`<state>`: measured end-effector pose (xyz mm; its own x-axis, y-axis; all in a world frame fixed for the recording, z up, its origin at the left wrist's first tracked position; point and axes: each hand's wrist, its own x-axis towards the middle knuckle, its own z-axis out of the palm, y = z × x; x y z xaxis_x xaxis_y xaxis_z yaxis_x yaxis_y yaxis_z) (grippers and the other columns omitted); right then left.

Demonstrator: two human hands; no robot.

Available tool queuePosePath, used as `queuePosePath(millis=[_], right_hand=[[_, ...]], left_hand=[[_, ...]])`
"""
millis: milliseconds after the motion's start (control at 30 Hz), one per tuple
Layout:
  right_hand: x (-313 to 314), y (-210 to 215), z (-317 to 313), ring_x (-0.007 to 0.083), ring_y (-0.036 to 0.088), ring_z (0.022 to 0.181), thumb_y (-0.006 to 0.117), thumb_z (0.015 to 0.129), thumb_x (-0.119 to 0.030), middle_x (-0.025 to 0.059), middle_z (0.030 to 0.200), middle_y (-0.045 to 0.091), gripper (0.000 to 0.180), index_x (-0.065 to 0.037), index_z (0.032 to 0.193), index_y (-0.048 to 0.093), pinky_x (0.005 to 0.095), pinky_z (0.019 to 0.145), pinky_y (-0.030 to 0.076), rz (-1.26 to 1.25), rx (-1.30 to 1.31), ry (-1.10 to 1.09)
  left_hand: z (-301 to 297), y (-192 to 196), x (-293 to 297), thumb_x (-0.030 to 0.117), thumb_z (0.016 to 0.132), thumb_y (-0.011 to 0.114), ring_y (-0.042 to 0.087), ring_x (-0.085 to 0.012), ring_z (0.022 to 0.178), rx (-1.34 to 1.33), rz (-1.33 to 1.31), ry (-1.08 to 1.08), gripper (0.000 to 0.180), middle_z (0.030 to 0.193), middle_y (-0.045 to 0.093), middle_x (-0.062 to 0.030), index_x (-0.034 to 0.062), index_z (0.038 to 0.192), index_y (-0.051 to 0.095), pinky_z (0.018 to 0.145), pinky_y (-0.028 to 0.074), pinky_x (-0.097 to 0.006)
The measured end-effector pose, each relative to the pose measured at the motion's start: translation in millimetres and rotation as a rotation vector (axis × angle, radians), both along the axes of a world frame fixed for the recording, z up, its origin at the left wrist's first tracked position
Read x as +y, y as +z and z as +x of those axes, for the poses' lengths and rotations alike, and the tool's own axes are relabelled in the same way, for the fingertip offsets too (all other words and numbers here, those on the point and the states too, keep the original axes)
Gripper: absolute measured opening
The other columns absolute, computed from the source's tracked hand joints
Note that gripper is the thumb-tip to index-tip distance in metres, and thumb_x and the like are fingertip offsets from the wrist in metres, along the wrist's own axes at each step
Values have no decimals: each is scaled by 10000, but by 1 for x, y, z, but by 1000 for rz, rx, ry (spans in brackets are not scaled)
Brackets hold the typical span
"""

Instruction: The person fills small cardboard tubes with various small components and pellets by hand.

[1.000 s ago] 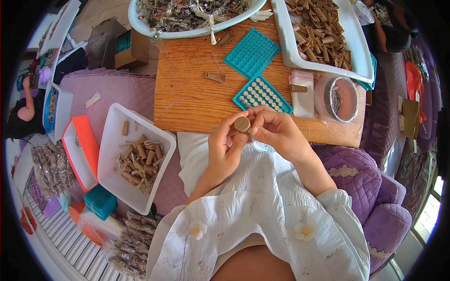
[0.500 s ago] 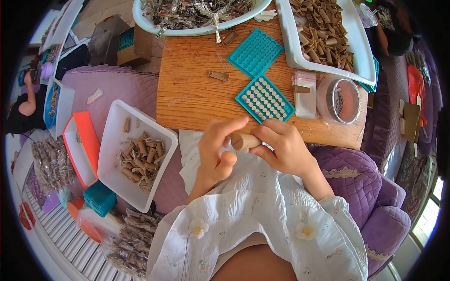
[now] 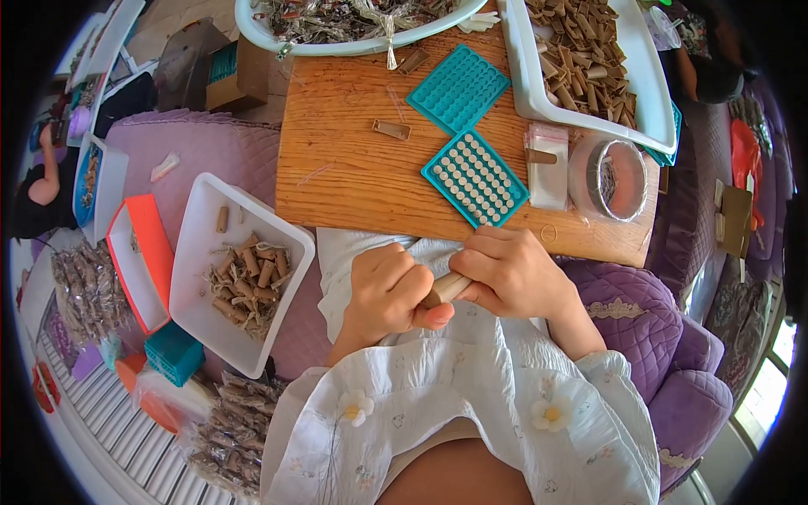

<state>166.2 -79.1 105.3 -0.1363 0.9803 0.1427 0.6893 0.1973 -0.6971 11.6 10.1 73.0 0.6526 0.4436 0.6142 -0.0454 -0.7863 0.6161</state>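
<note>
A small brown cardboard tube is held between both hands above my lap, just in front of the table edge. My right hand grips its far end, thumb and fingers closed round it. At the near left end, the curled fingers and thumb of my left hand press on the tube and hide that end. Just beyond my hands on the wooden table lies a teal tray filled with rows of small round whitish pieces. Another teal tray with no such pieces touches its far corner.
A white bin of brown tubes with strings stands left. At the back are a basin of stringed items and a white tub of cardboard pieces. Clear bags and a tape roll lie right. Another person sits far left.
My left hand has gone from spread fingers beside the tube to closed on its left end. The tube has come slightly nearer and tilted, still in my right hand.
</note>
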Motion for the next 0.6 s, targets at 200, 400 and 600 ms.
queuePosePath(millis=[200,400,600], right_hand=[[5,-7,-3,251,535,647,636,674,-249,78,730,537,293,-43,868,558,337,561,438,-24,90,-69],[-7,0,25,239,550,668,616,705,-124,84,732,548,219,-37,901,568,314,589,447,-42,24,-248],[-27,11,56,235,523,598,562,719,-22,90,680,527,72,-18,789,578,306,534,420,67,-56,-486]], left_hand=[[-4,2,12,482,786,470,310,-163,374,40,3,89,513,461,257,-24,93,491,312,339,247,-286],[-106,30,51,362,810,442,480,-311,528,440,-164,980,397,598,512,-162,-4,690,539,491,366,-399],[-202,-36,73,312,784,474,539,-348,660,948,-233,1232,329,687,556,-179,-4,749,559,589,409,-429]])
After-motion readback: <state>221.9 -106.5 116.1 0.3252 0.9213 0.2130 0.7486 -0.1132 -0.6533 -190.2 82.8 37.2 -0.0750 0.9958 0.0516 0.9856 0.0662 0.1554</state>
